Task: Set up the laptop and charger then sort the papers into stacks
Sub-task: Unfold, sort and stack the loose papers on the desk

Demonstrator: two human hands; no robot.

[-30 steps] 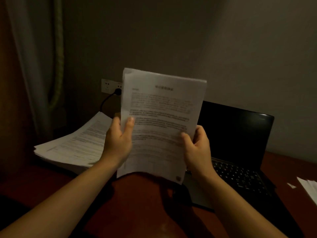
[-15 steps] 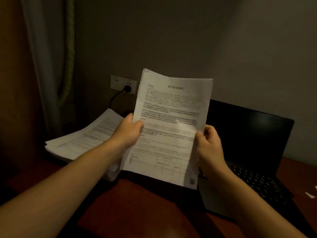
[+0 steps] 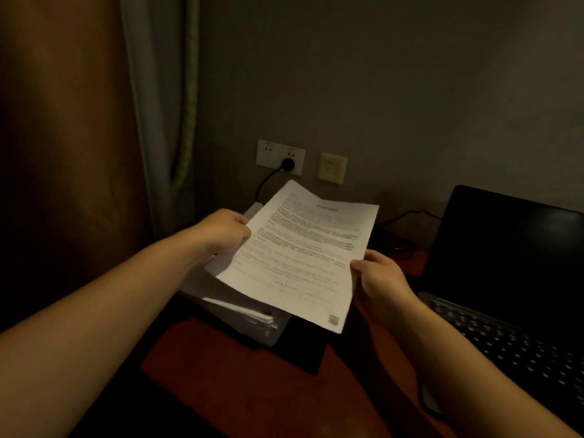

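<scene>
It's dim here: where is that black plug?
Head view, left of centre: the plug sits in the white wall socket, left of the yellowish plate, above the held sheet.

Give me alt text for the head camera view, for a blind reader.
A person's left hand and right hand hold a white printed sheet of paper over a stack of white papers on a reddish-brown desk. An open black laptop with a dark screen sits at right, and a black plug sits in a white wall socket behind.
</scene>
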